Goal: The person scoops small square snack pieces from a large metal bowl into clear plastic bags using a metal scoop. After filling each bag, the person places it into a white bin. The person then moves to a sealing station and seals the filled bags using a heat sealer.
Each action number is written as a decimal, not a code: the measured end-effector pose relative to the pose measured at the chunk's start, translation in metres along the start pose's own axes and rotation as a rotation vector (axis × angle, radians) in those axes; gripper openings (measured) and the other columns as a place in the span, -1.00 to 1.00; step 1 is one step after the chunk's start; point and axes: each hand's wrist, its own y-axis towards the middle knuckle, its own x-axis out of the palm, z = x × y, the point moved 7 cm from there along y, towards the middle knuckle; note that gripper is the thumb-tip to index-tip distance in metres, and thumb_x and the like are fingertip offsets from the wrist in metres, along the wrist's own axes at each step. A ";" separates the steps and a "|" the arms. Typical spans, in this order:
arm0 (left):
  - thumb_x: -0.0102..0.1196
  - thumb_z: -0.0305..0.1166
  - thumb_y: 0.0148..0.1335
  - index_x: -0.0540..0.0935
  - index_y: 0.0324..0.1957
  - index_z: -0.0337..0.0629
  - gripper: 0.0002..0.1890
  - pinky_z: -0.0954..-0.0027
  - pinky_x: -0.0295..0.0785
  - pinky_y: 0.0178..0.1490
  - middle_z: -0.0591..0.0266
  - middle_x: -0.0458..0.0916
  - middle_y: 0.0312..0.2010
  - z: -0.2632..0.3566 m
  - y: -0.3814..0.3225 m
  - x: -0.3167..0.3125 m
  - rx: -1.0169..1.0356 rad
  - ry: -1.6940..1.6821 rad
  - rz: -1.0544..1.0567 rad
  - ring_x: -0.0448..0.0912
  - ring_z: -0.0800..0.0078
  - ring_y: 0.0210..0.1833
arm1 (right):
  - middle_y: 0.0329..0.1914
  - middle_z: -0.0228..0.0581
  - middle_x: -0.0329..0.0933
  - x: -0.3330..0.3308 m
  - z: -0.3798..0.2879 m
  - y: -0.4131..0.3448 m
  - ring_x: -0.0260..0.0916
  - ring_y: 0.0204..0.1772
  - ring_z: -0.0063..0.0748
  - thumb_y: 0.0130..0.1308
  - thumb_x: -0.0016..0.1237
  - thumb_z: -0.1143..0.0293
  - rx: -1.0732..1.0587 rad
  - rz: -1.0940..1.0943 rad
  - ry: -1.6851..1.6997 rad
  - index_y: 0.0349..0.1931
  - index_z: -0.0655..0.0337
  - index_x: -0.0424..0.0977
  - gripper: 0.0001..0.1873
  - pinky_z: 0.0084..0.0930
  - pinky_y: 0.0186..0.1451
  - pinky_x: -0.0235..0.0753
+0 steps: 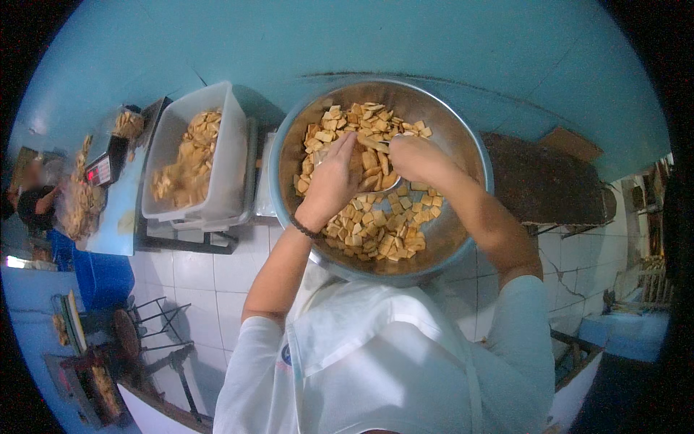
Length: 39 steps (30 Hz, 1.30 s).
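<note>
A large round steel basin (pixel 458 228) in front of me holds many small, flat, golden-brown square pieces (pixel 374 230), apparently crackers or chips. My right hand (pixel 415 157) is closed around the upper right of a metal scoop or small bowl (pixel 391 187) inside the basin. Larger pieces of the same colour (pixel 374 165) are heaped in that scoop. Against its left side lies my left hand (pixel 335 176), fingers stretched out and pointing away from me. A dark beaded bracelet circles my left wrist. The left palm and thumb are mostly hidden.
Left of the basin, a translucent plastic tub (pixel 230 157) contains bagged pieces. Beyond it, a digital scale (pixel 105 165) and filled bags (pixel 81 209) are on a table, with a person (pixel 38 198) behind. A dark bench (pixel 542 182) stands right. A stool (pixel 127 331) sits lower left.
</note>
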 end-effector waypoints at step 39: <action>-0.10 -0.66 0.17 0.30 0.31 -0.34 -0.41 0.70 0.43 -0.51 0.23 0.51 0.14 -0.060 0.014 -0.007 -0.607 -0.815 -0.173 0.51 0.73 -0.55 | -0.50 -0.13 0.58 -0.099 -0.012 -0.136 0.63 -0.35 -0.22 0.26 -0.08 0.36 0.132 0.871 -0.776 -0.16 0.23 0.48 -0.79 -0.32 -0.31 0.61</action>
